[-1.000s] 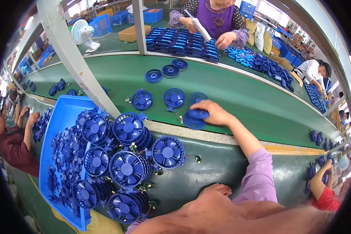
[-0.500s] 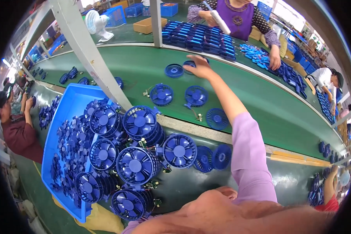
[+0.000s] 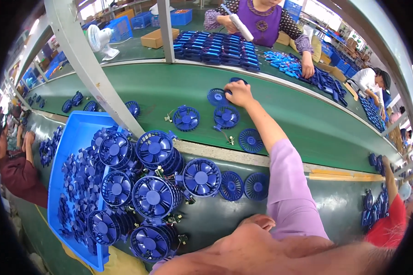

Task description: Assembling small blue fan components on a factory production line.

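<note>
A bright workshop with stacked blue crates (image 3: 119, 29) lies behind a long green belt (image 3: 307, 123), with a dark surface (image 3: 215, 222) along its near edge. Close to the far edge of the belt, the right hand (image 3: 240, 93) reaches over a round cover (image 3: 238, 80), blue and slatted, its fingers bent downward; whether they grip it cannot be told. A second cover (image 3: 216, 96) lies just beside the thumb. Only part of the left hand (image 3: 261, 222) shows above the near edge of the surface, behind blurred skin, and its hold cannot be told.

Two small fans (image 3: 186, 118) with wires lie nearer the middle of the belt, and a third cover (image 3: 251, 140) lies toward its near edge. On the surface, two more covers (image 3: 231, 186) lie beside stacked fans (image 3: 153, 197). At the left end stands a blue bin (image 3: 88, 120) of small blue pieces (image 3: 80, 183). Past the far edge, a co-worker in a purple apron (image 3: 260, 25) holds a white tool (image 3: 241, 27) above rows of blue cases (image 3: 215, 49). Any lettering on the parts is too small to read.
</note>
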Motion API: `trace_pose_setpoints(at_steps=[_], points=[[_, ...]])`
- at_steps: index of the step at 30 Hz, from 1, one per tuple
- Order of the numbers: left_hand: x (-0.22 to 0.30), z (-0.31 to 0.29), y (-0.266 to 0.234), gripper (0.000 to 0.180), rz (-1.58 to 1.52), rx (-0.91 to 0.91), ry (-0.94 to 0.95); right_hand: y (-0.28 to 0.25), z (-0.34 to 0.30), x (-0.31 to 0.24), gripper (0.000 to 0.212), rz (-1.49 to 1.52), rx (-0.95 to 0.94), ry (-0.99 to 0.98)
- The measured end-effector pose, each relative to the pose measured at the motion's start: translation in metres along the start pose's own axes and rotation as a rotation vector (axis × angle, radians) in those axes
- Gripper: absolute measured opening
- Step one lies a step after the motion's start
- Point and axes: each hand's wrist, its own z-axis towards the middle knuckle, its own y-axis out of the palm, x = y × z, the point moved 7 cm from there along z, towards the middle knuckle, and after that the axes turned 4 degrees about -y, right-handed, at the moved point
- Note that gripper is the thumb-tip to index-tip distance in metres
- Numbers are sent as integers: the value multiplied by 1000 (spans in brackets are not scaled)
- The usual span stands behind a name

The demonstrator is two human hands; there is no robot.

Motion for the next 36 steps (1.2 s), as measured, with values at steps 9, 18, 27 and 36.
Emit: trace_pose_setpoints(at_steps=[9,18,27,36], points=[[-2,2,2,10,151,14,22,-67,-156,0,10,192,22,-206],[4,3,3,11,232,-23,33,-111,-146,1,17,412,93,11],[8,-4,7,11,279,18,84,-4,-54,-5,40,345,-117,-88],[8,2,4,9,228,6,66,-40,-119,103,25,328,17,264]])
